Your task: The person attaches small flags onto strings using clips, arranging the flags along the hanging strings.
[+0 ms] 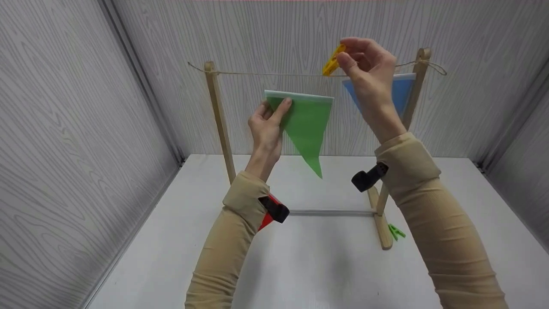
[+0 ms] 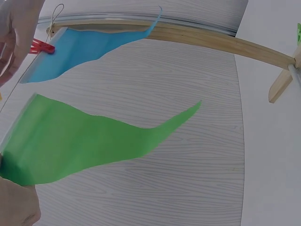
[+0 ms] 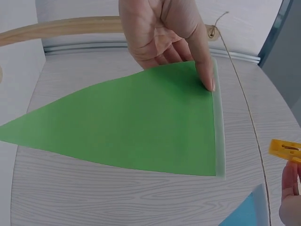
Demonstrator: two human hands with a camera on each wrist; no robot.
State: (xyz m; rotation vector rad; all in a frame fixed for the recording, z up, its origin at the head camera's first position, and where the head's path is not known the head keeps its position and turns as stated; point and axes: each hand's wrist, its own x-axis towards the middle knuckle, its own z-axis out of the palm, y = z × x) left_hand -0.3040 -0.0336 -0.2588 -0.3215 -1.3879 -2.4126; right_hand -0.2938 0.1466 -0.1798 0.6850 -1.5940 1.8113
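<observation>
My left hand pinches a green triangular pennant near the left end of its white top edge, its tip hanging down. The pennant is just below a string stretched between two wooden posts. My right hand holds a yellow clothespin between thumb and fingers at the string's height, close to it. In the right wrist view the clothespin appears beside the string, apart from the pennant. A blue pennant hangs at the string's right end; a red clothespin clips it in the left wrist view.
The wooden posts stand on feet joined by a low rod. A green clothespin lies on the white table by the right foot. Something red is partly hidden behind my left sleeve. Grey wood-grain walls enclose the table.
</observation>
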